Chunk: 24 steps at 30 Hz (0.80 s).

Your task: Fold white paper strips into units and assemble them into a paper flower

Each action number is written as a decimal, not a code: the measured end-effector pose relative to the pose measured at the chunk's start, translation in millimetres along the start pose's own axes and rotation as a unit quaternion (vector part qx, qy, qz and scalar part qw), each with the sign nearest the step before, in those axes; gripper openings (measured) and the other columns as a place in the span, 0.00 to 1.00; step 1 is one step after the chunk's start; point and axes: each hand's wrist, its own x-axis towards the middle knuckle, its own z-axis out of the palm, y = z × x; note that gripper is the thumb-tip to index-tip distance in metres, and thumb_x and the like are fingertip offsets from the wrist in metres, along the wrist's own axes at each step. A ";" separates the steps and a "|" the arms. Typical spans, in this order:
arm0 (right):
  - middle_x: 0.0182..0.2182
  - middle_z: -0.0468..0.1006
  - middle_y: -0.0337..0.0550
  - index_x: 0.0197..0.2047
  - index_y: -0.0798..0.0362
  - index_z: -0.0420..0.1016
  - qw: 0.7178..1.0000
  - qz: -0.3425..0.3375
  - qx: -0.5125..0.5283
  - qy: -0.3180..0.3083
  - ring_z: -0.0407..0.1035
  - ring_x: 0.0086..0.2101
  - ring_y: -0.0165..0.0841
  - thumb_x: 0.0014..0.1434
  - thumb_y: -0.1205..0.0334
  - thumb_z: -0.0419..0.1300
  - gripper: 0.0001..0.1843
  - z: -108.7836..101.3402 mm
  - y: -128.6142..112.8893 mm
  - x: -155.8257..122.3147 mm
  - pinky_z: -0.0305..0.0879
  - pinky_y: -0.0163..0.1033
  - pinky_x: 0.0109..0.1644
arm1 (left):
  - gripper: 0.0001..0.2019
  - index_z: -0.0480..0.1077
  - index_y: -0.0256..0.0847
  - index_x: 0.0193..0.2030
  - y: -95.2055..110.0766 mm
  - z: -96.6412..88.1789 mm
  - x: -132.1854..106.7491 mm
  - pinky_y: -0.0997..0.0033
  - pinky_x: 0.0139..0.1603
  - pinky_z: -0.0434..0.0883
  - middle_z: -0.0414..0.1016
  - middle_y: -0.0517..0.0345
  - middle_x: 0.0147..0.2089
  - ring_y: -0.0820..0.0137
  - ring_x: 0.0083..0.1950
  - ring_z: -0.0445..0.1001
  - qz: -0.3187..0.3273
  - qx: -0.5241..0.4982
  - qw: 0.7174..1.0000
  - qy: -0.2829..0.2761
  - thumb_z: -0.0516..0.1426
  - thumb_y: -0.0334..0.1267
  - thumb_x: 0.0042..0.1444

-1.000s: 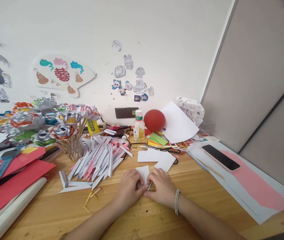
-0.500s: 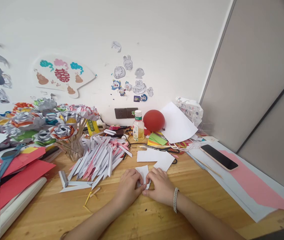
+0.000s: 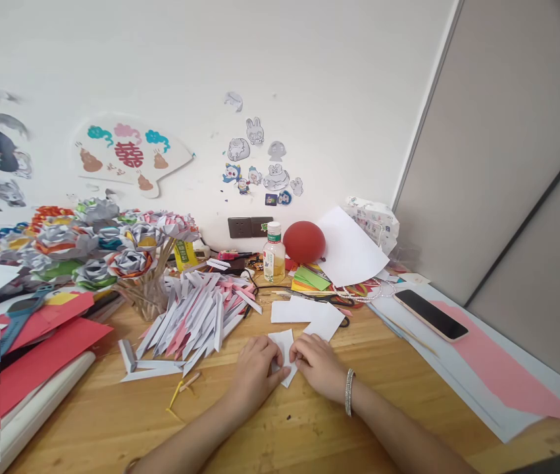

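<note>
Wooden counter (image 3: 280,441) stands before a white wall (image 3: 339,66). From the left come paper flowers (image 3: 65,242), then heaped folded strips (image 3: 193,316). Left hand (image 3: 256,368), fingers curled, holds a small white paper (image 3: 282,340) near the middle; right hand (image 3: 320,368), nearly closed, is at its right edge, grip unclear. Farther right lies a phone (image 3: 430,315).

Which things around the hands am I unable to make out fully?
All in the head view:
White paper slip: partly hidden by the left hand and right hand.
Black loop: whatever it belongs to disappears under white paper.
Folded strips: lower ones buried under upper ones.
Bottle: label print too small to read.
Left forearm: cut off by the bottom edge.
</note>
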 end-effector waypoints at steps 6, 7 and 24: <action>0.34 0.68 0.36 0.33 0.50 0.65 0.999 -0.004 -0.036 0.012 0.60 0.38 0.33 0.49 0.57 0.62 0.11 1.7 -4.5 -2.9 0.53 0.37 0.41 | 0.07 0.67 0.41 0.28 -0.9 1.2 -1.3 0.67 0.39 0.59 0.67 0.57 0.34 0.64 0.39 0.64 -0.010 0.018 1.000 0.011 0.58 0.42 0.47; 0.34 0.67 0.36 0.34 0.50 0.65 0.999 -0.003 -0.045 0.012 0.60 0.38 0.33 0.47 0.55 0.63 0.14 2.0 -5.3 -3.5 0.53 0.38 0.41 | 0.07 0.67 0.41 0.28 -0.5 0.7 -1.7 0.67 0.39 0.59 0.67 0.57 0.34 0.64 0.39 0.64 -0.013 0.021 1.000 0.012 0.58 0.42 0.46; 0.35 0.67 0.36 0.32 0.50 0.68 0.998 -0.028 0.031 -0.050 0.60 0.40 0.33 0.45 0.63 0.65 0.11 -8.8 -3.8 -2.4 0.53 0.38 0.44 | 0.15 0.68 0.40 0.47 -25.5 -7.3 1.6 0.58 0.54 0.61 0.71 0.50 0.49 0.62 0.52 0.64 0.027 -0.028 0.997 0.062 0.50 0.29 0.53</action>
